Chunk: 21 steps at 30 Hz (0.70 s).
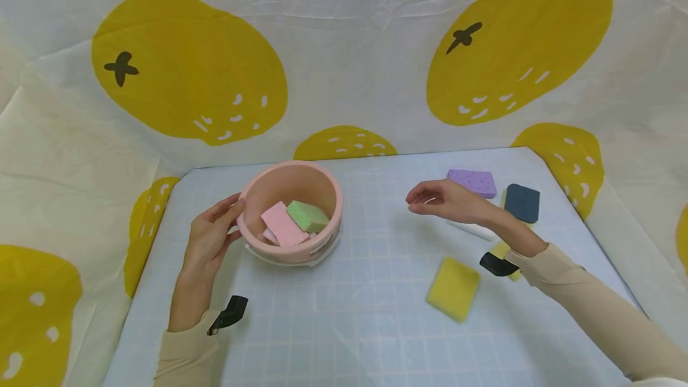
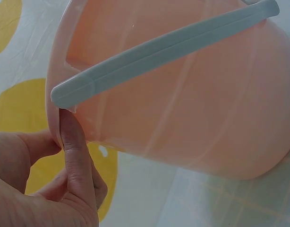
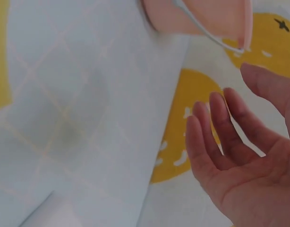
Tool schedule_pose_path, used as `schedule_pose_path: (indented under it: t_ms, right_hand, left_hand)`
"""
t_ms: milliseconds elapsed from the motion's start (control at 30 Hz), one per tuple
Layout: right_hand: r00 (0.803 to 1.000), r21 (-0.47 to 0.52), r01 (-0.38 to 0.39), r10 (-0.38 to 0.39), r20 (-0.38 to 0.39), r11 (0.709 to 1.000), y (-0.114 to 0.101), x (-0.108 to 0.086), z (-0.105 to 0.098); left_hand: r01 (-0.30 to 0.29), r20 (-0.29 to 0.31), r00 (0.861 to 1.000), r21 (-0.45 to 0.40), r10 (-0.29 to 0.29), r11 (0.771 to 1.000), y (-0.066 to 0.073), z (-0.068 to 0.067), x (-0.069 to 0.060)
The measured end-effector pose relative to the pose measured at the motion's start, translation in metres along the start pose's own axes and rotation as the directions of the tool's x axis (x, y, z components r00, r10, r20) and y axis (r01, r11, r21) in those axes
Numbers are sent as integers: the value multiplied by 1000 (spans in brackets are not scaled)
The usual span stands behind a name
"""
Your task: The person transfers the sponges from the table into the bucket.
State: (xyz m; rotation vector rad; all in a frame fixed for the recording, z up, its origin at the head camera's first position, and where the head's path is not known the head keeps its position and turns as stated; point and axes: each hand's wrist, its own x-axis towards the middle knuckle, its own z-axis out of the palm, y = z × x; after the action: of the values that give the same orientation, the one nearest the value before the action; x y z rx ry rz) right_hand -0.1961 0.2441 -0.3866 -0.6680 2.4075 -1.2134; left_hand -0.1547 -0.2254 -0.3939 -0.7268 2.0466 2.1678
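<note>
A pink bucket [image 1: 290, 178] stands at the left of the table, holding a pink sponge [image 1: 283, 224], a green sponge [image 1: 308, 216] and a partly hidden pale piece. My left hand [image 1: 206, 243] grips the bucket's left rim; in the left wrist view the fingers of that hand [image 2: 64, 184] pinch the rim beside the grey handle [image 2: 168, 52]. My right hand [image 1: 448, 200] hovers right of the bucket, fingers relaxed and slightly bent, holding nothing. The right wrist view shows this hand [image 3: 249, 156] with its palm bare, apart from the bucket [image 3: 206, 16].
At the right lie a purple sponge [image 1: 473, 183], a dark blue sponge [image 1: 522, 203], and a white item [image 1: 473, 230] partly under the right arm. Nearer the front is a yellow sponge [image 1: 454, 289], with another yellow piece [image 1: 501, 250] partly behind the wrist camera. A fruit-print cloth surrounds the table.
</note>
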Motion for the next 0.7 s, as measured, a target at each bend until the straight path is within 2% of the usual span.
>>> schedule_pose_path:
  t_ms: [200,333,700]
  right_hand:
    - [998,25,-2,1,58,1000,16,-11,3]
    - [994,27,-18,15,107,999,27,-18,6]
    - [979,18,-6,2,206,1000,56,-32,15]
  left_hand:
    - [0,18,1000,-15,0,1000,0,-1,0]
    - [2,12,1000,-18,-2,1000,1,0,-1]
    - [1,-1,1000,-24,-1,1000,2,1,-3]
